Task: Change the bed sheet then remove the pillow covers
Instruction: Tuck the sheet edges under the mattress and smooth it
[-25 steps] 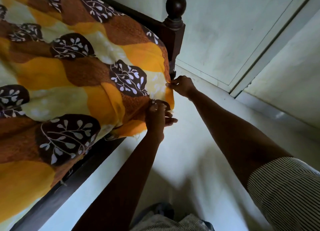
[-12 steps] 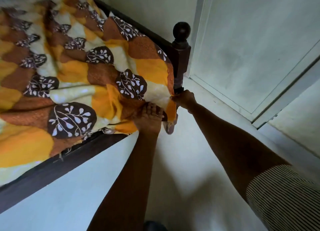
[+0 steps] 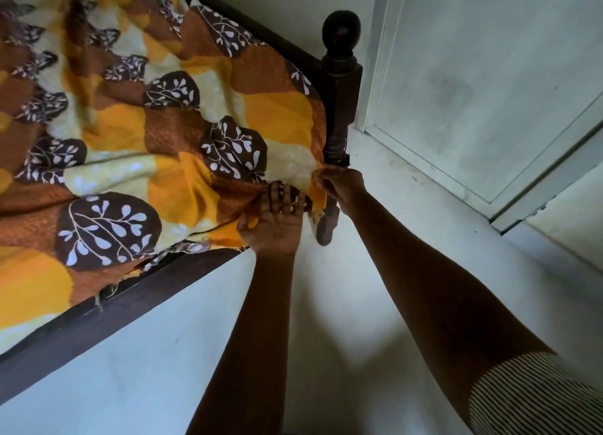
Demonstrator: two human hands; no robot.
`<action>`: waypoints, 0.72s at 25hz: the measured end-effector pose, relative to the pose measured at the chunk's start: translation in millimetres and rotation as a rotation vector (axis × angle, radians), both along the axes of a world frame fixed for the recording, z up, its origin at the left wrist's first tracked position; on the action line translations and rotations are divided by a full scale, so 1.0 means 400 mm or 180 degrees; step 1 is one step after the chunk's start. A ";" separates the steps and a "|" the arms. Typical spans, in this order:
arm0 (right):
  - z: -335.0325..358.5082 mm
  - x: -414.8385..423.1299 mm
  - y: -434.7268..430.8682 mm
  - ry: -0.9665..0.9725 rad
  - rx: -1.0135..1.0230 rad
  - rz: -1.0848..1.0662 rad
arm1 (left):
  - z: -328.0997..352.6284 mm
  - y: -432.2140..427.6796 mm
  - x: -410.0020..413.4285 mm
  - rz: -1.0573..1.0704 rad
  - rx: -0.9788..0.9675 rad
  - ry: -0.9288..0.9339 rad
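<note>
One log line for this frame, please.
stage: bed sheet at bedpost corner | left grip: flat, presses bed sheet | right grip: pinches bed sheet edge by bedpost

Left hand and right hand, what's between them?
Head view: only the bunched corner of the bed sheet; left hand presses it flat-fingered, right hand pinches its edge by the bedpost.

1. Left hand (image 3: pixel 277 221): palm up, fingers nearly straight and spread, tips pressed against the bed sheet (image 3: pixel 182 160) edge. Forearm bare, reaching forward.
2. Right hand (image 3: pixel 341 186): just right of and beyond the left, fingers curled, pinching the bed sheet corner. Arm extended, striped sleeve (image 3: pixel 528 398) near the elbow.
</note>
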State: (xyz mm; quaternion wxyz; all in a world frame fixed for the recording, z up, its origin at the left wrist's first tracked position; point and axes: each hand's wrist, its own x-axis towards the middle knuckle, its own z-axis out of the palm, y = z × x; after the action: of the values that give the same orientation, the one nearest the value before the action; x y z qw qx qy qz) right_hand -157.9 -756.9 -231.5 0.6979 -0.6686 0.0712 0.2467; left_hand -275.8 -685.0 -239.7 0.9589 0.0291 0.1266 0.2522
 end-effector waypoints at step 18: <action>-0.010 -0.077 -0.008 0.0756 0.0798 -0.0503 | 0.023 0.026 -0.012 -0.0102 -0.0084 0.0469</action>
State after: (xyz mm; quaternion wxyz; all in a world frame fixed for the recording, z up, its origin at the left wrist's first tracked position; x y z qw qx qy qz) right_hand -188.8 -760.1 -235.5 0.7796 -0.5350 0.1741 0.2752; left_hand -280.5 -674.4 -230.6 0.9512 0.0370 0.1997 0.2322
